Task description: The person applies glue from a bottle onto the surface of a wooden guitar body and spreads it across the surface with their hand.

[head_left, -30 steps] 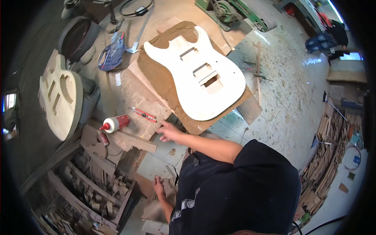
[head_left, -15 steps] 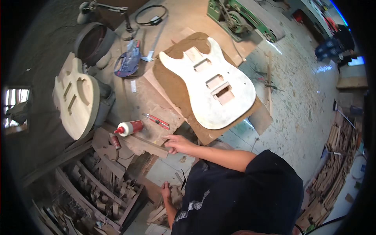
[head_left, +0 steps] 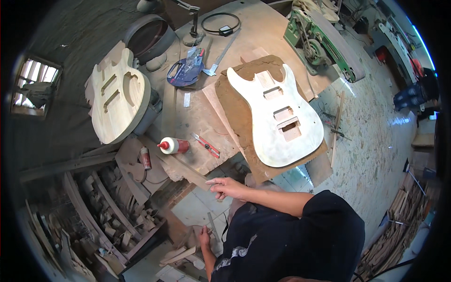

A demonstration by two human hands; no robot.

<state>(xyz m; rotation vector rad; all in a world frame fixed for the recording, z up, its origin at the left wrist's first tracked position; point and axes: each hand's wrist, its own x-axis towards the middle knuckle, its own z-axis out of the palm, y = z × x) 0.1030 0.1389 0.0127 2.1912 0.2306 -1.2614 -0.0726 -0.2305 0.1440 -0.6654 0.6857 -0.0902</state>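
Observation:
My right hand (head_left: 228, 189) reaches leftward across my front, its fingertips over the bench's near edge at the end of a narrow wooden strip (head_left: 190, 175). Its fingers are bent together; whatever is in them is too small to name. Lower down, my left hand (head_left: 205, 236) hangs beside me with curled fingers, and what it may hold is hidden. Beyond my right hand a white electric-guitar body (head_left: 266, 143) with routed pockets lies flat on a brown mat (head_left: 235, 105). A red-capped glue bottle (head_left: 176, 145) and a red utility knife (head_left: 206, 145) lie on the bench.
An unpainted guitar body (head_left: 109, 123) leans at the left. Toward the back are a caliper (head_left: 221, 57), a blue package (head_left: 184, 74), a lamp (head_left: 195, 23) and a green belt sander (head_left: 300, 35). A red can (head_left: 145, 159) and wood scraps (head_left: 110, 229) sit lower left.
My view has swung, so the bench and guitar bodies appear farther right and lower. My right hand has drawn slightly back toward me, closer to the strip's end. The left stays low, still curled.

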